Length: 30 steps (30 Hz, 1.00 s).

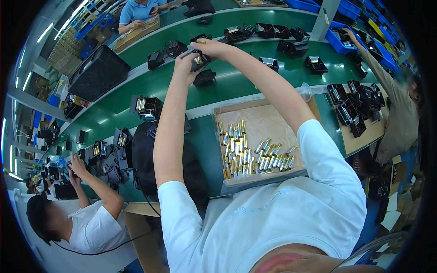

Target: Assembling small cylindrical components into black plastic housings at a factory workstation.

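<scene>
Far out over the green bench, my left hand (184,67) grips a small black battery box (199,60) with gold batteries showing inside it. My right hand (213,48) is curled over the far side of the same box, its fingertips closed against it and partly hidden. Just below the hands, a black box (205,78) rests on the green surface. Nearer my body is a cardboard tray (266,105) lined with plastic, where many loose gold-and-white batteries (236,148) lie in its near half.
More black boxes stand along the green bench (246,68). A black crate (98,73) sits at the left. Black boxes fill a board (359,141) at right. Co-workers sit left, right and across; one person's hand (350,35) reaches into a blue bin (339,41).
</scene>
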Motion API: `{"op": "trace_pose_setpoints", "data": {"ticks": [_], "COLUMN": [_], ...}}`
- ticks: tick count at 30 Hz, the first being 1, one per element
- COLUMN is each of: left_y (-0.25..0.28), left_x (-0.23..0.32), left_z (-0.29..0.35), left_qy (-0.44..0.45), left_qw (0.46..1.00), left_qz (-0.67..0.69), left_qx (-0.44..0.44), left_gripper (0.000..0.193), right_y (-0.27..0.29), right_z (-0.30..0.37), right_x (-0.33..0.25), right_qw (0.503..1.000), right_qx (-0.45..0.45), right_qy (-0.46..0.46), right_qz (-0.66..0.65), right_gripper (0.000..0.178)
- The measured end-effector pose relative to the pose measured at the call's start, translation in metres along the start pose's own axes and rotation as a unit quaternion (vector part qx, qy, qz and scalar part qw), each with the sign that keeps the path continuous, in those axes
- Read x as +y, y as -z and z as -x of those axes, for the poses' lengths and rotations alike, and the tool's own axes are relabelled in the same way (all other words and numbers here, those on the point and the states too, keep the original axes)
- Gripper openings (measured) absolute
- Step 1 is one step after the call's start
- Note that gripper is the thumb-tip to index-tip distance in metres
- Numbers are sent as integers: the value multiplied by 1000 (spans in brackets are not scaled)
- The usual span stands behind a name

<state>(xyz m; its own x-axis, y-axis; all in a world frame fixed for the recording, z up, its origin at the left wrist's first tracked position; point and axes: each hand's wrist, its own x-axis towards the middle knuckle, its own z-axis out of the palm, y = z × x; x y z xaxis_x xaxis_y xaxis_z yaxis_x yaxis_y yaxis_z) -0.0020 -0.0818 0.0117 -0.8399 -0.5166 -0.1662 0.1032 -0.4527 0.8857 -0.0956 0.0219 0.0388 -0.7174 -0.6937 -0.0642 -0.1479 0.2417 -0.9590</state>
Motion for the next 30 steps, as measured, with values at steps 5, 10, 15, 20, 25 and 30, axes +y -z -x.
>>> {"op": "trace_pose_setpoints", "data": {"ticks": [5,10,15,20,25,30], "left_y": [2,8,42,36,-16,-29], "left_x": [10,11,-4,19,0,-48], "left_z": [12,15,2,3,13,-42], "left_qy": [-16,-34,-22,9,-309,-488], "left_qw": [999,998,980,793,389,311], "left_qz": [-10,-57,-198,-609,-868,-763], "left_qx": [-39,-10,8,5,22,-288], "left_gripper": [57,63,64,54,59,65], "right_y": [-4,-6,-49,-18,59,93], "right_z": [-9,-6,-19,49,159,261], "right_x": [2,18,63,41,36,77], "right_qw": [993,994,1000,996,920,852], "right_qx": [-90,-98,-9,-42,-74,-215], "right_qy": [-46,-24,9,-4,205,258], "right_qz": [55,-32,4,76,326,401], "right_gripper": [40,39,32,34,22,34]}}
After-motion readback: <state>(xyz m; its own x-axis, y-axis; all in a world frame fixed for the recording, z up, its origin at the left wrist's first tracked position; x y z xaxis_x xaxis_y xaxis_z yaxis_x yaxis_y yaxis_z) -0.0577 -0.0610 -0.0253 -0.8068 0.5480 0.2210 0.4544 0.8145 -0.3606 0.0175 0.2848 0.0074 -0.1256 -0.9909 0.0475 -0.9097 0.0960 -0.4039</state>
